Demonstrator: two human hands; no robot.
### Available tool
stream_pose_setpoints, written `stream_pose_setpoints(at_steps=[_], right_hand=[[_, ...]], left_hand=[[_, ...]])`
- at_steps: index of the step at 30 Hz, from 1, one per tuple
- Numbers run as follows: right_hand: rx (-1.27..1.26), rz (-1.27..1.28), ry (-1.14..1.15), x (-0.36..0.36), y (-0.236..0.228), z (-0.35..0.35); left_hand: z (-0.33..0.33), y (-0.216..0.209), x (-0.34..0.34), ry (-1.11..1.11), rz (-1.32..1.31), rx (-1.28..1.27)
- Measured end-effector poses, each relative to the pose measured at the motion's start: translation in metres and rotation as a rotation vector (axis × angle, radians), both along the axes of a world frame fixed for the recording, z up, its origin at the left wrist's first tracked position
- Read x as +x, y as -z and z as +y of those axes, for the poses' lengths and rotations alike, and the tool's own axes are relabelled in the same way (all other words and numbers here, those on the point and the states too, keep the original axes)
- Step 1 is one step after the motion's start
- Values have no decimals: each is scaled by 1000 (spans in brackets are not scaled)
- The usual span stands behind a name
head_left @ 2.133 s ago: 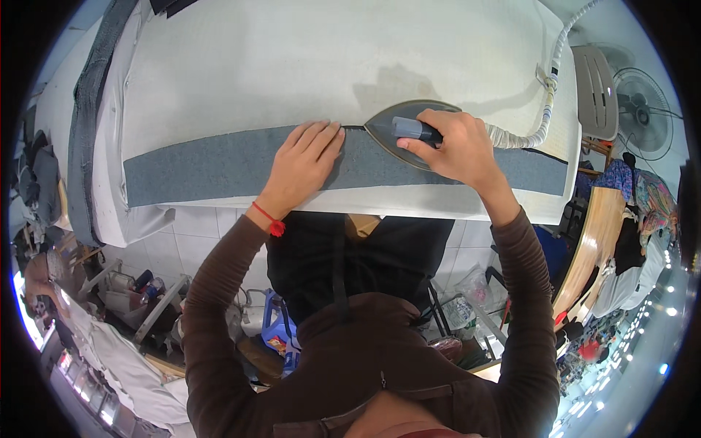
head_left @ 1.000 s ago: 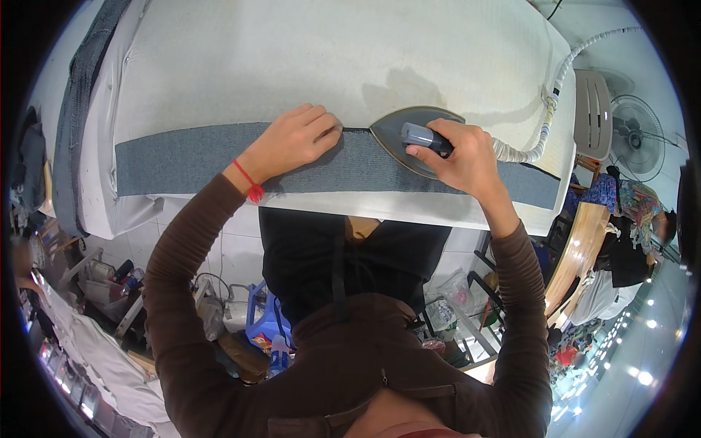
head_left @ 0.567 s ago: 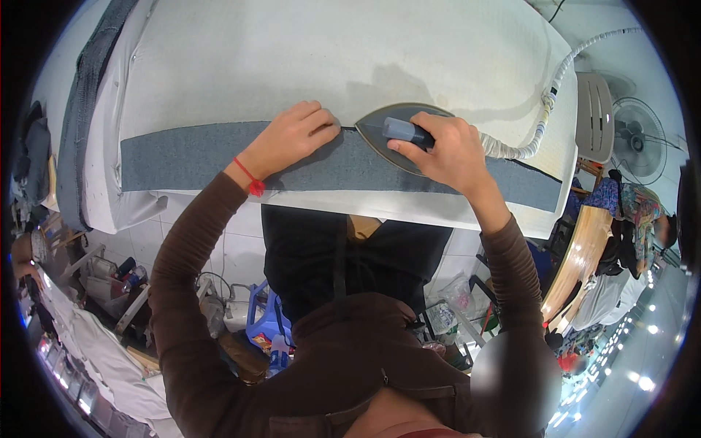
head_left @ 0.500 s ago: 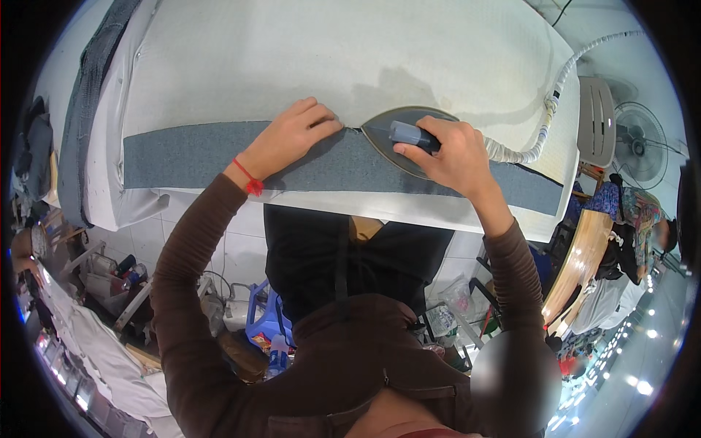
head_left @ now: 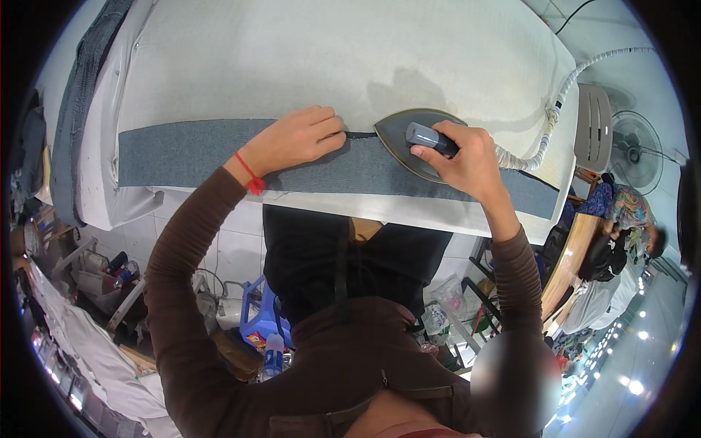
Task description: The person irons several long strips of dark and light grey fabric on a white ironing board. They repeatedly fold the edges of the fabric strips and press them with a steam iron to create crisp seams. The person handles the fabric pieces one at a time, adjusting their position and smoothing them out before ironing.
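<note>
A long grey-blue denim strip (head_left: 197, 155) lies along the near edge of a white padded pressing table (head_left: 255, 66). My right hand (head_left: 471, 157) is wrapped round the handle of an iron (head_left: 398, 139), whose soleplate rests on the strip with its tip pointing left. At the strip's far edge, my left hand (head_left: 303, 136) has its fingers curled and pinches the cloth; the fingertips are partly hidden. Between that hand and the iron's tip runs a narrow dark turned edge (head_left: 360, 135).
A wrapped hose (head_left: 544, 142) leads from the iron to the upper right. Dark denim (head_left: 77, 139) hangs over the table's left side. Beyond the right end are a grey plastic chair (head_left: 594, 128), a fan (head_left: 635, 142) and a person (head_left: 631, 208). A blue stool (head_left: 259, 314) stands below.
The iron has slid slightly right along the strip with my right hand. More of the dark turned edge shows by its tip. My left hand stays near the same spot, fingers more curled.
</note>
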State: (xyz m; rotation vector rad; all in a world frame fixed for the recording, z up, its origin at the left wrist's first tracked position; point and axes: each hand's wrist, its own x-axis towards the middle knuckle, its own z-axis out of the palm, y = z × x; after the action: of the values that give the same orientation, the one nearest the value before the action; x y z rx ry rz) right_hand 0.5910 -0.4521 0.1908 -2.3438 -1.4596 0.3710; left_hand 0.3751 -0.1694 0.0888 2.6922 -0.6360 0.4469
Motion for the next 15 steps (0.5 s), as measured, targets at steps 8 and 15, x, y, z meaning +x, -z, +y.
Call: stream_pose_setpoints(at_steps=[8, 15], right_hand=[[-20, -13, -33, -5, -5, 6], [55, -96, -60, -10, -1, 9]], left_hand=[[1, -1, 2, -2, 2, -5], [1, -4, 4, -25, -21, -33]])
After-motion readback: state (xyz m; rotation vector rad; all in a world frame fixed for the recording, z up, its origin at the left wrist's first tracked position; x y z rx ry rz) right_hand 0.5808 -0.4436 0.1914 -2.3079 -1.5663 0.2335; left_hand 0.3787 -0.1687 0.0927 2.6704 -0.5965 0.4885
